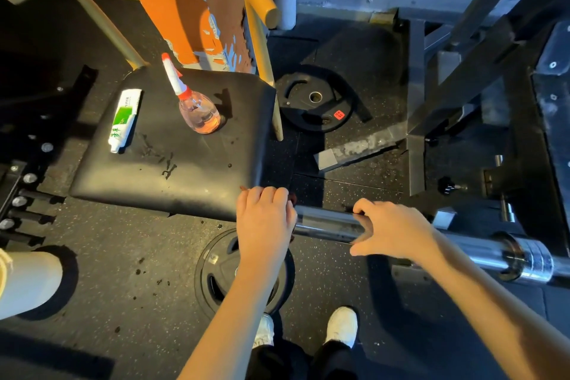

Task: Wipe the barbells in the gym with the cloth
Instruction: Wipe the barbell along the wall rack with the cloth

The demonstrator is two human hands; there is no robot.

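Red sticker [338, 114] on the black weight plate [311, 120] lying on the floor: two short lines of dark print, one reading roughly "15", the other too small to resolve. White-and-green tube [123, 120] lying on the black seat [185, 163]: large green characters run lengthwise near the cap end, apparently Chinese script, not legible at this size. Finer grey print lines sit on the white upper part of the same tube, likewise unreadable.

Seat [185, 170] w/ bottle [199, 111], tube [123, 120]
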